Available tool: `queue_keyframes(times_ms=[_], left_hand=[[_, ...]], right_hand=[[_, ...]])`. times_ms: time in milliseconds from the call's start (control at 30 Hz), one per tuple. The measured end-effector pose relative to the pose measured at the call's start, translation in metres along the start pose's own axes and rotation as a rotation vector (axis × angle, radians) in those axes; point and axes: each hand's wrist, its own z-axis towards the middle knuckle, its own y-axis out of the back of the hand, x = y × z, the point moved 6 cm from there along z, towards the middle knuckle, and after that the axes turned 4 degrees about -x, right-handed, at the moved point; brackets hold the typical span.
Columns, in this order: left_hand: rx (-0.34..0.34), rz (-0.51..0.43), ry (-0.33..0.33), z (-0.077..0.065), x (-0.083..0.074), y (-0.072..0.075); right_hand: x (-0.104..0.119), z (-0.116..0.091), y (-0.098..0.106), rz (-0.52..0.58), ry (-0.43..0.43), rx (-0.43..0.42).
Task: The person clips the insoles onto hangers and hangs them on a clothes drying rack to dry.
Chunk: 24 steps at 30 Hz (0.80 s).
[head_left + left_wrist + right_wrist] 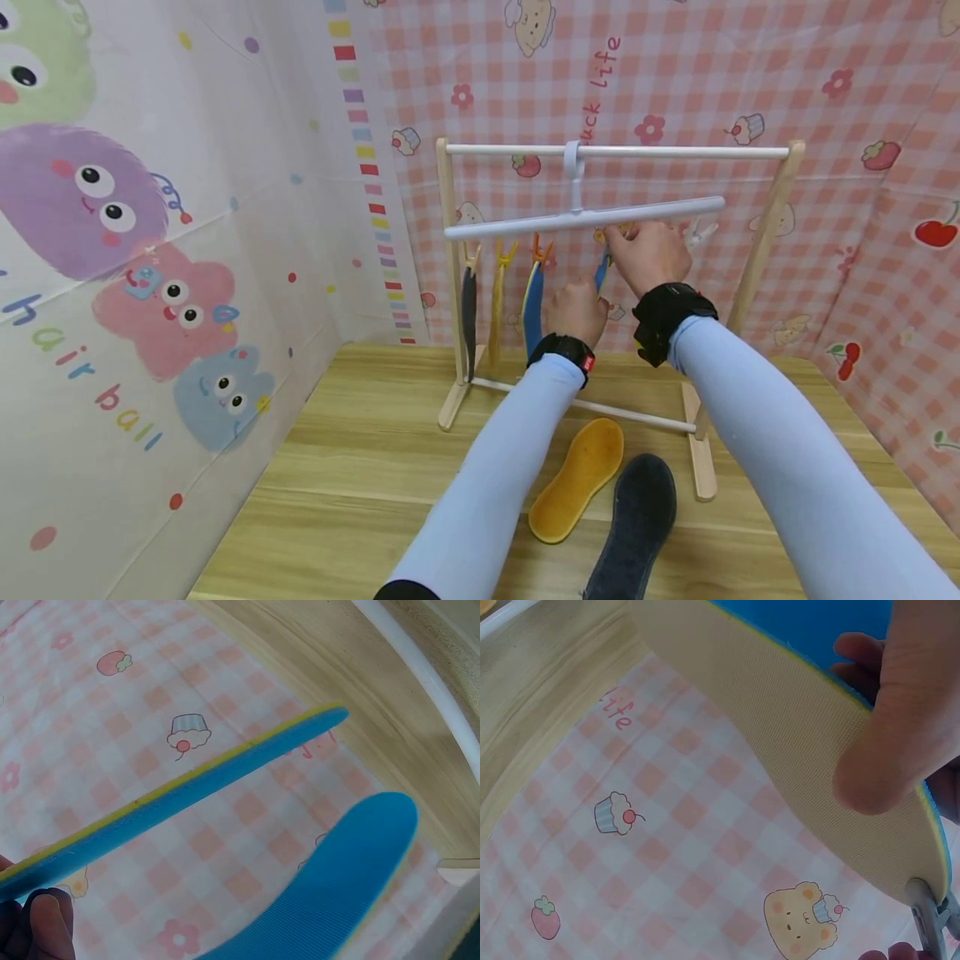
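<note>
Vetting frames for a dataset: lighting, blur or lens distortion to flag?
Head: bright, even light, no strong glare. Left wrist: dimmer, held insole fairly sharp, fingers partly shadowed; the bar bows, probably lens distortion, as it looks straight in head. Right wrist: also dim, thumb shaded and slightly soft, no obvious motion blur.

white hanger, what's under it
A dark insole, yellow insole and blue insole hang on clips; the left hand covers much of a held insole in the head view.
</note>
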Motion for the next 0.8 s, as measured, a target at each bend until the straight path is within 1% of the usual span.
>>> queue_keyframes(times_ms=[133,400,567,667,800], left_hand=[[0.004,-0.002,-0.006,-0.001,0.0,-0.001],[0.015,0.011,-0.029,-0.004,0.0,-0.002],[0.024,-0.017,-0.038,-0.008,-0.002,-0.002],[0.027,-0.024,-0.052,-0.011,-0.003,-0.002],[0.025,-0.018,-0.065,-0.016,-0.003,-0.002]], right_hand=[[-0.002,0.0,0.001,-0.003,-0.006,-0.006],[-0.004,-0.003,0.002,-0.001,-0.014,0.026],[-0.005,-0.005,0.004,-0.001,-0.002,0.028],[-0.007,-0.007,0.003,-0.013,-0.007,0.054],[-0.013,-0.01,0.001,-0.01,-0.041,0.088]])
